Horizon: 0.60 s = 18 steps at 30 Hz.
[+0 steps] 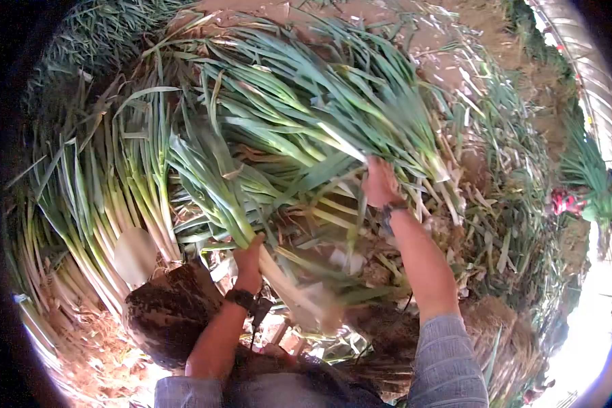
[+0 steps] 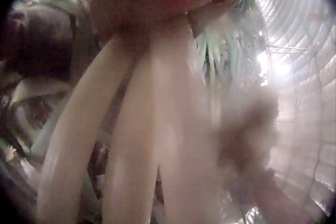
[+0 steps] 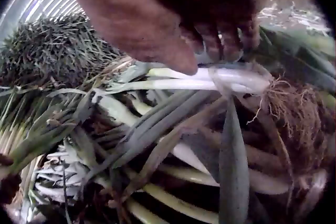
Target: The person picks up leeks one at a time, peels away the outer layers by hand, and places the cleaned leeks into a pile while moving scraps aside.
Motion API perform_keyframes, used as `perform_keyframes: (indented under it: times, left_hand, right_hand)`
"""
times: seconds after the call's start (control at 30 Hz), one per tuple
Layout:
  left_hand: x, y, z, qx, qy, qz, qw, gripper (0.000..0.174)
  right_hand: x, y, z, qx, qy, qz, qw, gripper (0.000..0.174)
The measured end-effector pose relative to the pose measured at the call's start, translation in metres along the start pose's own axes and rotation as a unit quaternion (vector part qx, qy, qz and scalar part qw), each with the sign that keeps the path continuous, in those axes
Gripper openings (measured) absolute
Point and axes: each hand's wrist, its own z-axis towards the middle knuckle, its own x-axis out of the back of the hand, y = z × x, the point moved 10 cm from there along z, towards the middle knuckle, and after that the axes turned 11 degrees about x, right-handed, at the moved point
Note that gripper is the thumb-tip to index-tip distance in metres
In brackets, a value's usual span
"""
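My left hand (image 1: 248, 264) grips a bundle of long green onions (image 1: 214, 197) around the stalks, leaves pointing up and away and the blurred root ends toward me. In the left wrist view several thick pale stalks (image 2: 131, 145) run down from under the hand. My right hand (image 1: 381, 182) is over the heap, at a slim white green onion (image 3: 231, 81) with a brown root tuft (image 3: 294, 108). In the right wrist view the thumb (image 3: 178, 61) lies against that stalk and the fingers bend down behind it.
A large heap of green onions (image 1: 285, 95) spreads ahead. More stand in leaning bunches (image 1: 115, 183) at the left. Trimmed leaves and scraps (image 1: 503, 224) litter the ground at the right, beside the greenhouse's ribbed wall (image 1: 595, 68). A dark patterned rounded thing (image 1: 170, 313) sits by my left forearm.
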Motion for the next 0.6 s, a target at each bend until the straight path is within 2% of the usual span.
perform_keyframes:
  times: [0.03, 0.07, 0.1, 0.13, 0.17, 0.2, 0.23, 0.27, 0.33, 0.4, 0.5, 0.53, 0.57, 0.6]
  left_hand:
    - [0.005, -0.006, 0.001, 0.031, 0.034, 0.021, 0.999, 0.044]
    - [-0.002, 0.0, -0.001, 0.001, -0.008, 0.002, 1.0, 0.036]
    - [-0.001, 0.0, -0.001, -0.001, -0.003, 0.0, 1.0, 0.036]
    - [-0.003, -0.001, 0.0, 0.006, -0.011, -0.006, 1.0, 0.032]
    - [-0.003, -0.004, 0.0, 0.013, -0.02, -0.011, 1.0, 0.029]
    - [-0.004, -0.004, 0.0, 0.011, -0.033, -0.011, 0.999, 0.03]
    - [-0.003, -0.003, -0.002, 0.013, -0.029, -0.012, 0.999, 0.03]
    - [-0.004, -0.002, -0.005, 0.019, -0.033, -0.009, 0.999, 0.029]
    - [-0.005, 0.0, -0.006, 0.006, -0.051, -0.02, 0.998, 0.03]
    - [0.002, -0.005, 0.003, -0.002, -0.038, -0.007, 0.999, 0.031]
    - [0.0, -0.001, -0.002, -0.001, -0.043, 0.04, 0.998, 0.034]
    - [0.001, 0.0, 0.0, -0.011, -0.039, 0.062, 0.997, 0.036]
    - [0.001, 0.003, 0.002, -0.022, -0.033, 0.083, 0.996, 0.038]
    - [-0.002, 0.004, 0.006, -0.049, -0.049, 0.052, 0.996, 0.041]
  right_hand:
    - [-0.004, 0.0, 0.005, 0.002, -0.001, 0.006, 1.0, 0.042]
    - [-0.013, 0.005, 0.007, -0.026, -0.033, 0.01, 0.999, 0.042]
    - [-0.024, 0.012, 0.007, -0.054, -0.067, 0.013, 0.996, 0.043]
    - [-0.018, -0.001, 0.012, -0.007, 0.009, -0.039, 0.999, 0.036]
    - [-0.022, 0.003, 0.016, -0.003, 0.008, -0.037, 0.999, 0.036]
    - [-0.027, 0.001, 0.015, -0.095, -0.134, 0.035, 0.986, 0.038]
    - [-0.045, -0.005, -0.001, -0.185, -0.275, 0.104, 0.938, 0.042]
    - [-0.065, -0.022, -0.014, -0.173, -0.321, 0.155, 0.918, 0.05]
    - [-0.068, -0.084, -0.04, -0.047, -0.232, 0.279, 0.931, 0.059]
    - [-0.1, -0.135, -0.079, -0.019, -0.243, 0.506, 0.828, 0.055]
    - [-0.106, -0.136, -0.11, -0.059, -0.273, 0.447, 0.85, 0.051]
    - [-0.087, -0.142, -0.109, -0.05, -0.22, 0.458, 0.86, 0.044]
    - [-0.075, -0.148, -0.11, -0.047, -0.216, 0.452, 0.864, 0.044]
    - [-0.035, -0.18, -0.109, -0.062, -0.261, 0.421, 0.866, 0.042]
